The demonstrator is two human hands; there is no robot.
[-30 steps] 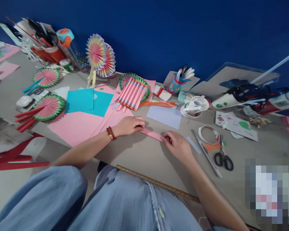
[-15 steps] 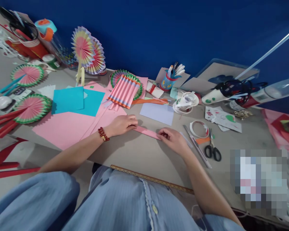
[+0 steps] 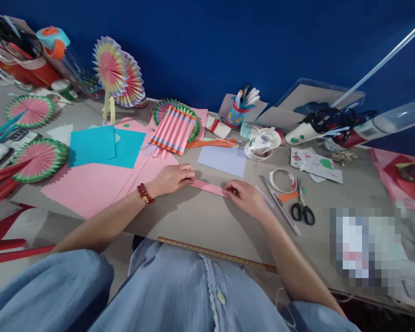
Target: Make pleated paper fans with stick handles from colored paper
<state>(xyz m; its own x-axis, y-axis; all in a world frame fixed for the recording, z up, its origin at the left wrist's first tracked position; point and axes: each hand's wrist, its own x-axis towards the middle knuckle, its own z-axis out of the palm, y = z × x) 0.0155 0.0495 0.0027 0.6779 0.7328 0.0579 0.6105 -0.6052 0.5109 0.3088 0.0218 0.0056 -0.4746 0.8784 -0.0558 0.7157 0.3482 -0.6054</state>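
Observation:
A narrow pink paper strip (image 3: 209,187) lies flat on the grey table (image 3: 200,221) in front of me. My left hand (image 3: 173,178), with a red bead bracelet at the wrist, has its fingers curled down on the strip's left end. My right hand (image 3: 245,197) pinches the strip's right end. A large pink sheet (image 3: 90,186) lies just left of my left hand. A wooden ruler (image 3: 217,253) rests along the table's near edge by my body.
Black scissors (image 3: 302,210), a metal ruler (image 3: 280,205) and a tape ring (image 3: 284,180) lie right of my right hand. A pleated striped paper (image 3: 173,129), turquoise sheets (image 3: 103,145), paper fans (image 3: 38,159), a lilac sheet (image 3: 222,161), a pen cup (image 3: 235,115) and a glue gun (image 3: 314,129) crowd the back.
Both hands stay on the pink strip. The view has shifted to the right, so everything sits a little further left in the picture.

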